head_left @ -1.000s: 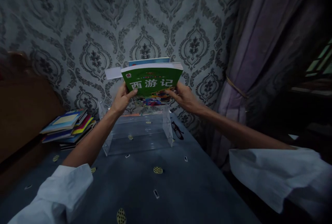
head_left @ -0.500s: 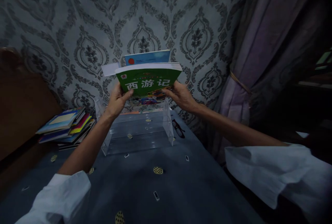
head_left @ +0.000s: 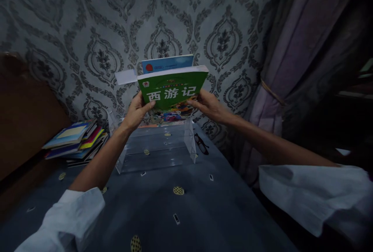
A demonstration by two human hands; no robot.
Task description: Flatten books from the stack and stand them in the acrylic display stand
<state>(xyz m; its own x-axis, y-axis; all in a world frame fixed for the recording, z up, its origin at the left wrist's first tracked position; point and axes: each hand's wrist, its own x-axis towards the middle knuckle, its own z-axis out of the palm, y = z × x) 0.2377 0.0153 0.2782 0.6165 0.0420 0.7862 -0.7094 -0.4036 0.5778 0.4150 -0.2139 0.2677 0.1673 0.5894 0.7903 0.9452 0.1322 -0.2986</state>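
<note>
At the clear rack (head_left: 190, 144), left hand (head_left: 136, 112) and right hand (head_left: 211, 106) hold the green book (head_left: 171, 84), each grip closed on it.

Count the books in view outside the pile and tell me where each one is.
2 show clearly: the green book, held between the left hand and right hand, and the blue book, rising behind it. Others may be hidden behind them.

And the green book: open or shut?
Shut. The green book shows its front cover, its page edges packed together along the top; the left hand and right hand grip its sides.
</note>
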